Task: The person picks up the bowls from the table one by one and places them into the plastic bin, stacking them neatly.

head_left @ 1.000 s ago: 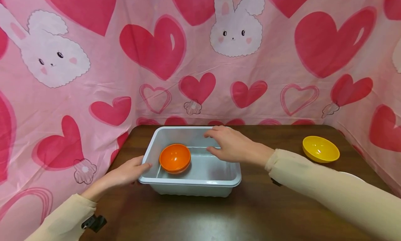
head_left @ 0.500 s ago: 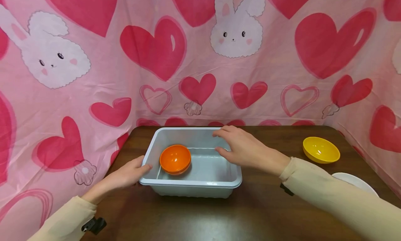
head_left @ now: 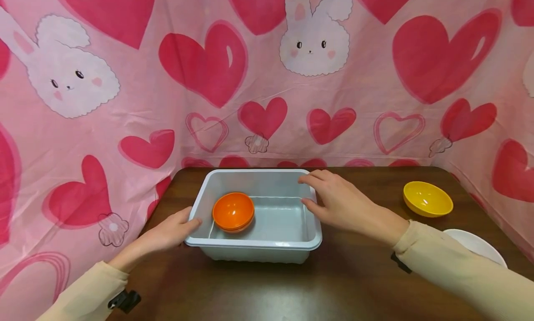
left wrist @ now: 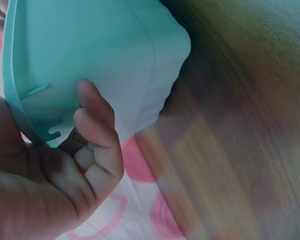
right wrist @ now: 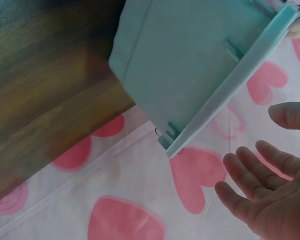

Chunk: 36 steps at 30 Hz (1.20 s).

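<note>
A pale grey plastic bin (head_left: 275, 243) stands on the brown table. Two nested orange bowls, it appears, with the upper orange bowl (head_left: 233, 210) facing up, sit in the bin's left part. My left hand (head_left: 173, 229) grips the bin's left rim, thumb over the edge; in the left wrist view its curled fingers (left wrist: 97, 132) lie against the outer wall. My right hand (head_left: 338, 201) hovers over the right rim, holding nothing. In the right wrist view its spread fingers (right wrist: 252, 172) are apart from the rim.
A yellow bowl (head_left: 427, 199) stands at the table's right rear. Nearer, a white dish (head_left: 473, 242) is partly hidden by the right sleeve. A pink cloth with hearts and rabbits (head_left: 258, 80) hangs behind and beside the table (head_left: 267, 293).
My right hand has moved rightward from over the bin's inside to its right rim, uncovering more of the white dish. The left hand, bin and bowls look unmoved.
</note>
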Available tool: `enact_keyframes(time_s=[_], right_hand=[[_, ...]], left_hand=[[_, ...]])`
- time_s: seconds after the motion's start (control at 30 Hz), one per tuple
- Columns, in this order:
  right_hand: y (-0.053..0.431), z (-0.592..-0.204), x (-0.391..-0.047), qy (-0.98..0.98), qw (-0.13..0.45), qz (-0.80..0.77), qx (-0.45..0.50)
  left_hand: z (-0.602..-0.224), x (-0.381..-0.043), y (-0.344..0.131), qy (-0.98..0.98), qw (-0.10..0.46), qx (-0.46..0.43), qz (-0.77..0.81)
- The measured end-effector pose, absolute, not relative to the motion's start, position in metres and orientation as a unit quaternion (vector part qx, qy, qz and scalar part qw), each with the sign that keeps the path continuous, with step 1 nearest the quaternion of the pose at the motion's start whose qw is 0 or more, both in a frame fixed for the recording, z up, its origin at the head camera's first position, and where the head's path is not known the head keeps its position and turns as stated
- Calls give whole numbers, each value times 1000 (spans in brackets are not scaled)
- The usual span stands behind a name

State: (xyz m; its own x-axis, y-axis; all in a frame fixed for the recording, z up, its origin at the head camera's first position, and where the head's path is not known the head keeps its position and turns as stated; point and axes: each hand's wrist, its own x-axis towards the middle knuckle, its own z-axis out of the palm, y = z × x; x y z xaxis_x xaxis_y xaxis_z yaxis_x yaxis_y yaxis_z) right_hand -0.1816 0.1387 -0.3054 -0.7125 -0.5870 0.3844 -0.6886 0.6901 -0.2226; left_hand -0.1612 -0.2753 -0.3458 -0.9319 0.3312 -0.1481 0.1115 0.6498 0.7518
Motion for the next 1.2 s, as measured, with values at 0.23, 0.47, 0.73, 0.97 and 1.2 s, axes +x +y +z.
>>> enact_keyframes(time_s=[0.23,0.47,0.73,0.97,1.2], right_hand=[[146,-305,-178,-914,142,196,325],[150,-306,-173,-919,135,212,304],[156,-308,-168,-921,131,236,282],[161,-314,-165,-908,143,273,283],[165,-320,-166,-895,172,300,282]], left_hand=[[-346,-163,-274,898,133,123,400],[-344,-165,-274,900,131,120,398],[-346,-162,-274,894,140,110,412],[-348,-161,-273,896,127,103,412],[-349,-160,-272,900,119,98,408]])
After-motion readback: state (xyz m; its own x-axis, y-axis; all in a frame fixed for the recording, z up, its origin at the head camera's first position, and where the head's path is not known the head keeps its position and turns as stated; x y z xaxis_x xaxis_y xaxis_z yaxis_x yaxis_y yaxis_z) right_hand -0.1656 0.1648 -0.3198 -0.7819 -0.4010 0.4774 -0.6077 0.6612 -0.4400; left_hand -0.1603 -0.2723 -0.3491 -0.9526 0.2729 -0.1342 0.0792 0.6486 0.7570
